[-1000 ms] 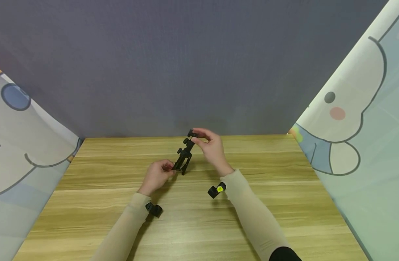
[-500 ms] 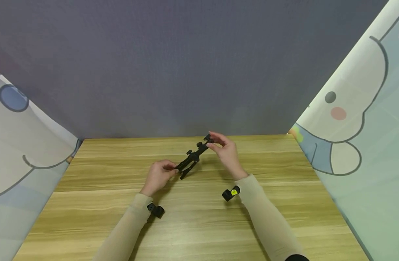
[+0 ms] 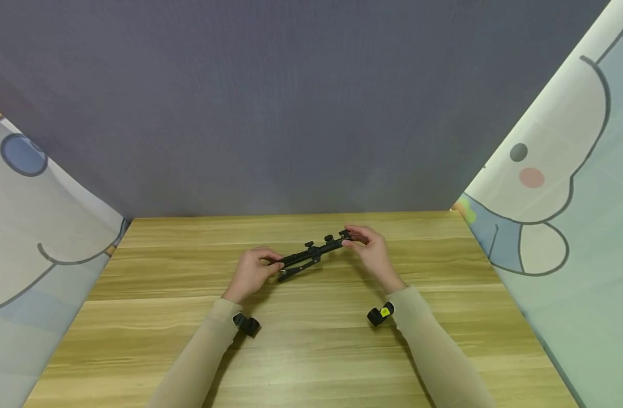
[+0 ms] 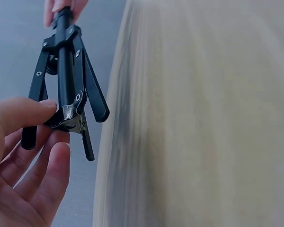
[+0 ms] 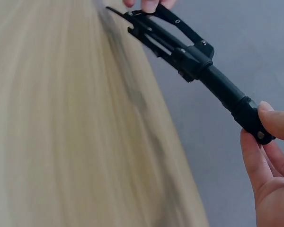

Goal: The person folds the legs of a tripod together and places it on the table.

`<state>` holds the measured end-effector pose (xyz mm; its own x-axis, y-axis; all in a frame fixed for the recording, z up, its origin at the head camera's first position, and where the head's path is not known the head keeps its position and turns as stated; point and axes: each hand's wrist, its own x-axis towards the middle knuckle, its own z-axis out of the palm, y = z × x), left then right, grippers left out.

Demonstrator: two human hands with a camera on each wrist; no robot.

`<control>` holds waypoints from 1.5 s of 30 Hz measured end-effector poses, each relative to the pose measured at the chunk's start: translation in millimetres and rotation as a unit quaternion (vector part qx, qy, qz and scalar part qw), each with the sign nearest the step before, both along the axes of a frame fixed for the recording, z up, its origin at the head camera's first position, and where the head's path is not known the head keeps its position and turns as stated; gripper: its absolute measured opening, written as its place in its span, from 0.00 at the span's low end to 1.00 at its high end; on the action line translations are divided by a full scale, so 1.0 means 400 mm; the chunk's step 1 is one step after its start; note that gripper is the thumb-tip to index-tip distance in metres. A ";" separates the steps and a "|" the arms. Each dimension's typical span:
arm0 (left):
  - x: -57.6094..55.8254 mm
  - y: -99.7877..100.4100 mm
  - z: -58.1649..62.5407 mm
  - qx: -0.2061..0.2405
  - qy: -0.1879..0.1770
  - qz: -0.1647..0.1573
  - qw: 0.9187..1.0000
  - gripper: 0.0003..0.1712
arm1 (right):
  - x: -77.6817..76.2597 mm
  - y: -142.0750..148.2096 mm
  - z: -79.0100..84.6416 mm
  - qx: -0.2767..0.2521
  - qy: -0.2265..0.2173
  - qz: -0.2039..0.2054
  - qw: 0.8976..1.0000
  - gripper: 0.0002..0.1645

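A small black tripod (image 3: 316, 251) is held nearly level between both hands, its legs folded close to the central tube. With thumb and fingers, my left hand (image 3: 252, 274) pinches the leg end; the left wrist view shows the thumb at the metal brace between the short legs (image 4: 92, 87), which splay slightly. At the other end my right hand (image 3: 374, 253) grips the head, thumb on one side and fingers on the other. In the right wrist view the tripod's smooth tube (image 5: 223, 85) runs down to the head (image 5: 253, 124) in that hand.
Under the hands lies a wood-grain table (image 3: 311, 351). A dark grey panel (image 3: 291, 107) stands behind its far edge. Cartoon-printed sheets hang at the left (image 3: 41, 226) and right (image 3: 556, 198). A small black camera (image 3: 247, 324) sits on the left wrist, another (image 3: 380, 313) on the right.
My right hand has moved right and toward me, swinging the tripod from steeply tilted to nearly level. My left hand has shifted slightly right, still holding the leg end.
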<state>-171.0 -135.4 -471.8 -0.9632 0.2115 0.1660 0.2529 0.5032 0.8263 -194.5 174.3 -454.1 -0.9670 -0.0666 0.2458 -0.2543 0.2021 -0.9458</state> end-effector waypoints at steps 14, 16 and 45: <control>-0.046 0.010 -0.025 -0.025 0.025 -0.040 0.999 0.04 | 0.007 0.058 -0.055 0.086 -0.046 0.024 0.995 0.31; -0.050 0.010 -0.028 -0.023 0.018 -0.046 0.999 0.05 | 0.003 0.063 -0.068 0.096 -0.056 0.022 0.994 0.31; -0.064 0.011 -0.030 0.037 -0.081 -0.025 0.996 0.08 | -0.004 0.093 -0.106 0.104 -0.127 0.014 0.986 0.26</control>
<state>-196.5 -130.9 -483.6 -0.9673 0.2524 0.0256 0.1356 0.4292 0.8930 -195.9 211.3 -496.5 -0.9926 -0.1184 -0.0259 -0.0231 0.3951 -0.9184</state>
